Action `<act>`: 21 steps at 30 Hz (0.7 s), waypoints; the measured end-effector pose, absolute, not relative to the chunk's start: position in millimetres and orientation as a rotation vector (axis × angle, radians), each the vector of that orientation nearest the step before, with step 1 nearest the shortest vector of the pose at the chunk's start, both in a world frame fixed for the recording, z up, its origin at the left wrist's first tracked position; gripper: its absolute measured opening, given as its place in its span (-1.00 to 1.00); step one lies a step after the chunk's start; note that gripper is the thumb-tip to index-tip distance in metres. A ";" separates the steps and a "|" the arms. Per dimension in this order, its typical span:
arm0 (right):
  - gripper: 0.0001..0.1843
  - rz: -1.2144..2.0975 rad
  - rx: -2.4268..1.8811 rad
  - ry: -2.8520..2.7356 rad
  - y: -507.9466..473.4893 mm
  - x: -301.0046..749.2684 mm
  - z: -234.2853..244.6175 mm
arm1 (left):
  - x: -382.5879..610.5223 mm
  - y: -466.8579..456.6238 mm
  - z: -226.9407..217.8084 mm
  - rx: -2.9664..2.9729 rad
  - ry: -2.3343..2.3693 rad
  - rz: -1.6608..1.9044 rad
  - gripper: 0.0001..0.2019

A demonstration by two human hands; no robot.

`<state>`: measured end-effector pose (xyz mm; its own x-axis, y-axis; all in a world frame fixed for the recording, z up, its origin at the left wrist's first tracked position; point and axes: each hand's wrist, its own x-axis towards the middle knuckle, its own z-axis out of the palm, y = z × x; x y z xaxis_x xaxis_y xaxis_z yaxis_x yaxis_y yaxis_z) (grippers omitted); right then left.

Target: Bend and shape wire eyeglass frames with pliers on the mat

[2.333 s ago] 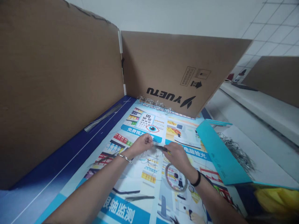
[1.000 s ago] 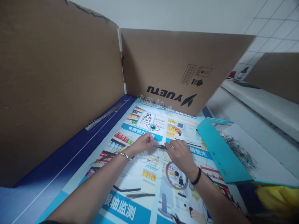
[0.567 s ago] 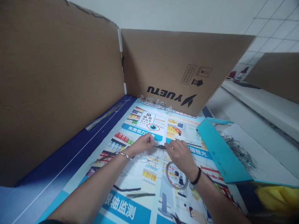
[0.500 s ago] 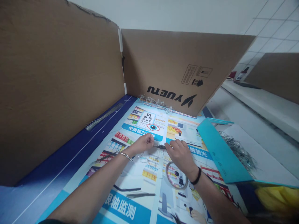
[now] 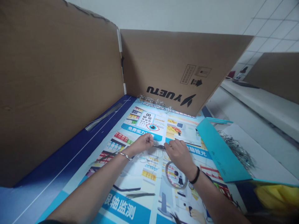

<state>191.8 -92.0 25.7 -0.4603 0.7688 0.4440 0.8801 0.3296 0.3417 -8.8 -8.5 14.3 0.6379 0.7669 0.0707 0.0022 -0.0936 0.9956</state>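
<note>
My left hand (image 5: 143, 143) is closed in a pinch on one end of a small dark metal piece (image 5: 159, 146) above the printed poster (image 5: 130, 205). My right hand (image 5: 177, 152) is closed too and pinches the other end of the same piece. Thin loose wire (image 5: 146, 157) trails on the poster just below both hands. A coil of wire (image 5: 175, 175) lies flat under my right wrist. I cannot make out what the dark piece is.
Cardboard walls (image 5: 58, 81) stand at the left and back (image 5: 177, 68). Small shiny parts (image 5: 155, 102) line the back wall's foot. A teal box lid (image 5: 219, 152) with a heap of metal wire bits (image 5: 235, 151) sits right. Dark strips (image 5: 139, 195) lie near me.
My right hand has moved slightly up and left, closer to my left hand, and its grip on the dark piece has shifted. My left hand has barely moved.
</note>
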 end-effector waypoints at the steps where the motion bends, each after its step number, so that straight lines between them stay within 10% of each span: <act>1: -0.85 -0.809 -1.505 -2.387 -91.9 191.8 25.3 | -8.6 -8.2 13.5 1.547 0.664 0.725 -0.89; 21: -0.90 -0.629 -1.578 -2.350 -89.7 190.6 19.5 | -8.4 -5.7 10.0 1.570 0.714 0.719 -0.88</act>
<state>190.6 -89.7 19.5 -0.3875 0.8172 0.4266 0.9210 0.3239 0.2163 -8.4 -5.7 10.0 0.6199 0.7829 0.0528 0.0476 -0.1046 0.9934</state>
